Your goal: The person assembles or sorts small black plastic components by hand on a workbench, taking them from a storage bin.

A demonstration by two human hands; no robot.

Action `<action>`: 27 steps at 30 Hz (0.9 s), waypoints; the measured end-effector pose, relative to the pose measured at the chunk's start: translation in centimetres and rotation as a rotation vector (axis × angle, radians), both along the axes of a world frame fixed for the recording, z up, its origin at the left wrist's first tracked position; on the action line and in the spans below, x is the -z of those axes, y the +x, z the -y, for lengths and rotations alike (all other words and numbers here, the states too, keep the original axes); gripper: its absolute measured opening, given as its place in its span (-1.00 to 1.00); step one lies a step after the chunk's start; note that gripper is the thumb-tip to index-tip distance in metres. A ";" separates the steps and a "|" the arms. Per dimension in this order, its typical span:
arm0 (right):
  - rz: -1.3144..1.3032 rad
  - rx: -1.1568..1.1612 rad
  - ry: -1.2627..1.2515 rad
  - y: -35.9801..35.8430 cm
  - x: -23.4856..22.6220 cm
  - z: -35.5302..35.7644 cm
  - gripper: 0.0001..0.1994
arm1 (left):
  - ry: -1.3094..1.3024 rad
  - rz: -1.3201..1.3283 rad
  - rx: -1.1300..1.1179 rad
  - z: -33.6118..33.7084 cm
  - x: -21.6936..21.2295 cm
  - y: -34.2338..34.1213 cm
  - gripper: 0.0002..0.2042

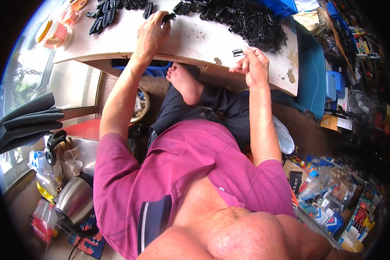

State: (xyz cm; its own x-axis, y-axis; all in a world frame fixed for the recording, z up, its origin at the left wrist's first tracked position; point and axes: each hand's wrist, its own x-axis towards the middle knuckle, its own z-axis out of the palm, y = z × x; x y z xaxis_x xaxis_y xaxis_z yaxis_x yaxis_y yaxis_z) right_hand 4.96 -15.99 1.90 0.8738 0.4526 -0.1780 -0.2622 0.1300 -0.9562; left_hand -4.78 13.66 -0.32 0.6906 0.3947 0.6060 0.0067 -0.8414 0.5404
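Above the pale tabletop, my left hand [151,34] is closed with a small black plastic piece [169,17] between thumb and fingers. My right hand [255,65], just over the table's front edge, pinches a small black open-framed plastic part [238,53] at its fingertips. Beyond the right hand lies a heap of loose black plastic parts [255,26]. Rows of black parts [104,18] are lined up to the left of my left hand, and a single black piece [148,10] lies just past it. Fine details of both held pieces are too small to tell.
The worn wooden table [190,41] has chipped patches near its right corner. A blue bin [279,6] stands behind the heap. Jars with orange lids [52,34] are at the far left. A teal plastic chair [312,73] is against the table's right side; a steel kettle [76,199] is at lower left.
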 end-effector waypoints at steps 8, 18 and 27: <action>-0.011 0.085 0.024 -0.4 -0.4 -0.4 -0.83 | 0.136 -0.128 -0.085 2.2 0.2 -1.2 -0.77; 0.043 0.072 0.249 -1.3 -1.5 -2.7 -0.87 | -1.105 0.143 0.394 11.2 0.2 -0.8 -0.71; 0.124 0.063 0.178 -1.7 -0.7 -3.7 -0.88 | -0.921 0.074 0.405 13.5 1.4 0.1 -0.71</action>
State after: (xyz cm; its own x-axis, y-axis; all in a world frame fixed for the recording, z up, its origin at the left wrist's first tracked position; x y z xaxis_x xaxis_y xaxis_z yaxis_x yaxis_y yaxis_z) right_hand 3.22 -12.31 2.64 0.9117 0.4108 0.0106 -0.1298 0.3123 -0.9411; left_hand -4.67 0.13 -1.76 0.8493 0.4751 0.2302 -0.2470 -0.0278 0.9686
